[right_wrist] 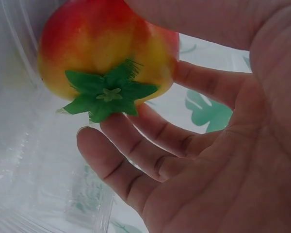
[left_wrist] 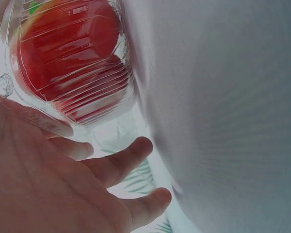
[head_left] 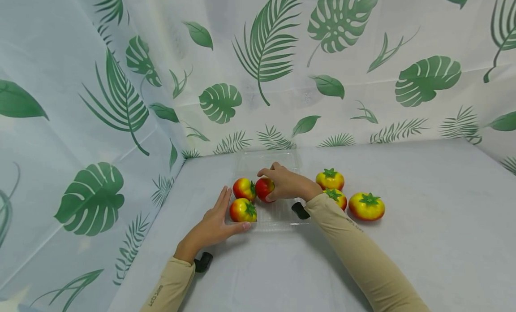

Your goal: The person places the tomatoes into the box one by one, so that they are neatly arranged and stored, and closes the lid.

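My right hand (head_left: 288,184) holds a red-and-yellow tomato (head_left: 264,189) between thumb and fingers over a clear plastic box (head_left: 278,223). In the right wrist view, that tomato's green star-shaped leaf (right_wrist: 109,92) faces the camera, with fingertips around its side. Inside the box, along its left, sit two more tomatoes, a rear one (head_left: 243,188) and a front one (head_left: 242,210). My left hand (head_left: 213,224) rests against the box's left side, fingers extended and thumb along the front edge. The left wrist view shows its palm beside the ribbed box wall (left_wrist: 94,97).
To the box's right are three tomatoes on the white tabletop: one at the back (head_left: 330,181), one partly behind my right sleeve (head_left: 337,197), and one farther right (head_left: 367,206). The clear lid (head_left: 268,158) lies folded back behind the box. A leaf-patterned curtain (head_left: 282,79) stands behind.
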The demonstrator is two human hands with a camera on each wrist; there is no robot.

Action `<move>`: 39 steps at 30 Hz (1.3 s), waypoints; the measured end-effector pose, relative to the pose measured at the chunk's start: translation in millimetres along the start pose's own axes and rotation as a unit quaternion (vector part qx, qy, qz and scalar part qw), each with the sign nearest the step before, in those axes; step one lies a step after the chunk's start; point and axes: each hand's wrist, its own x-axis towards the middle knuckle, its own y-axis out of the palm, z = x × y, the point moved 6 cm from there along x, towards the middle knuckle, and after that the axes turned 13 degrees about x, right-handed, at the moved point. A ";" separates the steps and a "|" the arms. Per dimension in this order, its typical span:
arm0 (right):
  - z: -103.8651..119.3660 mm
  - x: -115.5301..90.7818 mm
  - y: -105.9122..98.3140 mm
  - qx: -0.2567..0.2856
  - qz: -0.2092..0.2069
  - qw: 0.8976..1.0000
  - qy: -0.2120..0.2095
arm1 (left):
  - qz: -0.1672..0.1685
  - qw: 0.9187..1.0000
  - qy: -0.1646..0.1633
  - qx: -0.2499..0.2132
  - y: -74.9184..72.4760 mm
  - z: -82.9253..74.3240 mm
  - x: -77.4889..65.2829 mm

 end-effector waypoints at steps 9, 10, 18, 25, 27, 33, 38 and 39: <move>-0.3 -2.4 -2.6 -0.004 -0.003 1.000 0.007 | 0.001 1.000 0.004 0.004 -0.6 -1.8 0.3; -0.4 -2.6 -3.1 -0.005 -0.003 1.000 0.008 | 0.001 1.000 0.004 0.004 -0.6 -1.8 0.3; 0.2 -6.8 -9.1 -0.020 -0.007 1.000 0.005 | 0.000 1.000 0.007 0.004 0.3 -1.6 0.6; 3.9 -13.7 -14.1 -0.003 -0.008 1.000 -0.003 | 0.001 1.000 0.014 0.003 1.6 -0.8 1.1; 4.3 -15.2 -15.2 0.001 -0.008 1.000 -0.003 | 0.002 1.000 0.013 0.004 1.8 -0.7 1.3; 3.9 -20.0 -19.0 0.005 -0.007 1.000 -0.004 | 0.002 1.000 0.012 0.006 2.1 -0.1 1.8; 3.0 -25.6 -24.3 0.009 -0.016 1.000 -0.014 | -0.003 1.000 0.013 0.005 2.6 1.0 1.9; 2.7 -26.5 -25.2 0.009 -0.017 1.000 -0.015 | -0.004 1.000 0.013 0.004 2.8 1.2 1.8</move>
